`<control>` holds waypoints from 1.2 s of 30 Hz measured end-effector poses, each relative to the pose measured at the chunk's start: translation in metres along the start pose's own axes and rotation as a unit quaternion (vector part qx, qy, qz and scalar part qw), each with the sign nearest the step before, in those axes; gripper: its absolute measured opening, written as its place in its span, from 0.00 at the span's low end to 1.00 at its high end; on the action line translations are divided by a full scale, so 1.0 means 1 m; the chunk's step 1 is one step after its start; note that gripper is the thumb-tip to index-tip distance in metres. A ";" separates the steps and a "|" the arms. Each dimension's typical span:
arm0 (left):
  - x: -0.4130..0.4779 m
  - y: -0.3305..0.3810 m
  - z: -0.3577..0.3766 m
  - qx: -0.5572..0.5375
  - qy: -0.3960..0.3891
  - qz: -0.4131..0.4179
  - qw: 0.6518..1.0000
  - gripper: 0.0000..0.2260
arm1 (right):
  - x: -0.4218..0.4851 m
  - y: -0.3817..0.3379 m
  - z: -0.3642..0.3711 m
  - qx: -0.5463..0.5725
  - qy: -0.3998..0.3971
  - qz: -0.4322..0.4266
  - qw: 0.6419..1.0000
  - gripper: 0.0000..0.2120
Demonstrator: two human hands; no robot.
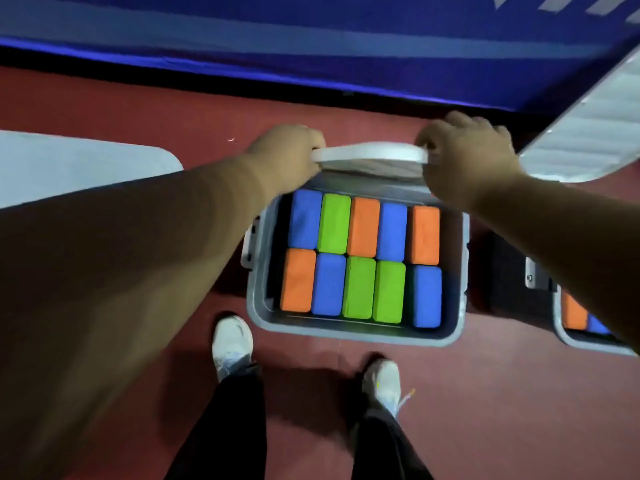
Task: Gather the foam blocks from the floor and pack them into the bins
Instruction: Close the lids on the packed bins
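A grey bin (pixel 353 332) stands on the red floor in front of my feet. Several foam blocks in blue, green and orange (pixel 360 259) fill it in two tidy rows. A white lid (pixel 369 154) hangs tilted over the bin's far edge. My left hand (pixel 289 155) grips the lid's left end. My right hand (pixel 467 157) grips its right end. Both sets of fingers curl over the lid's rim.
A second grey bin (pixel 568 337) with orange and blue blocks shows at the right edge. Another white lid (pixel 588 129) leans at the upper right. A pale sheet (pixel 76 164) lies on the floor at the left. A blue barrier (pixel 311 39) runs along the far side.
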State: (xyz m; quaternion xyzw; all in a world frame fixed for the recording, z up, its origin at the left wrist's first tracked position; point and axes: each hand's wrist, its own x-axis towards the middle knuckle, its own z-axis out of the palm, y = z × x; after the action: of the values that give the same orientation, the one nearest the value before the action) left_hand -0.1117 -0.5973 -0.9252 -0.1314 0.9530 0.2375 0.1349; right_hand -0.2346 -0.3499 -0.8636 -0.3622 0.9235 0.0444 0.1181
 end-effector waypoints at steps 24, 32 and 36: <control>-0.112 0.137 0.251 -0.066 -0.086 0.004 0.994 0.13 | -0.168 0.047 0.213 -0.015 -0.268 -0.082 0.960 0.15; -0.115 0.034 0.204 -0.076 0.150 -0.181 0.969 0.12 | -0.108 -0.011 0.200 0.056 -0.225 -0.091 0.968 0.04; -0.109 -0.020 0.178 -0.018 0.167 -0.342 0.925 0.21 | -0.071 -0.070 0.197 0.086 -0.197 -0.113 0.970 0.08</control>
State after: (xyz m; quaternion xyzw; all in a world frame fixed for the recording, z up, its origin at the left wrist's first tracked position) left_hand 0.0309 -0.5075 -1.0497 -0.4896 0.8543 0.1689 0.0446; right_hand -0.0999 -0.3215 -1.0359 -0.4365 0.8355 0.0219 0.3330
